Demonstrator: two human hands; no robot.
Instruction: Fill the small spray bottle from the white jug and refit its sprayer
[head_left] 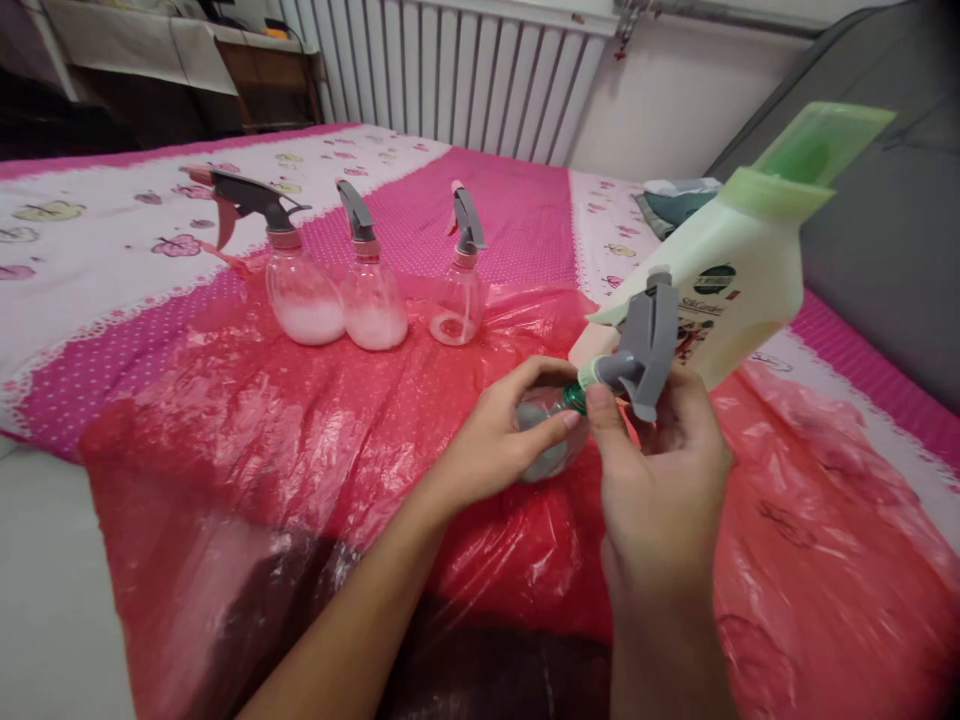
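Tilted to the right, a small clear spray bottle [555, 455] with a green neck sits between my hands. My left hand [499, 435] is wrapped round its body. At the neck, my right hand [660, 470] grips the light-green collar of the grey spray head [645, 345]; its outer fingers are partly hidden behind the head. Whether the collar is fully screwed on, I cannot tell. Behind my right hand leans a big pale bottle [739, 275] with a green cap. Three spray bottles with pink collars stand further left: one [304, 300], another [373, 310] holding whitish foam, and a third [455, 305] nearly without foam.
A red plastic sheet [300, 430] lies wrinkled under the bottles, over a pink and white patterned bed cover [502, 200]. A white radiator [450, 70] stands behind the bed. At the right rises a grey padded surface [885, 190], with folded cloth [679, 200] nearby.
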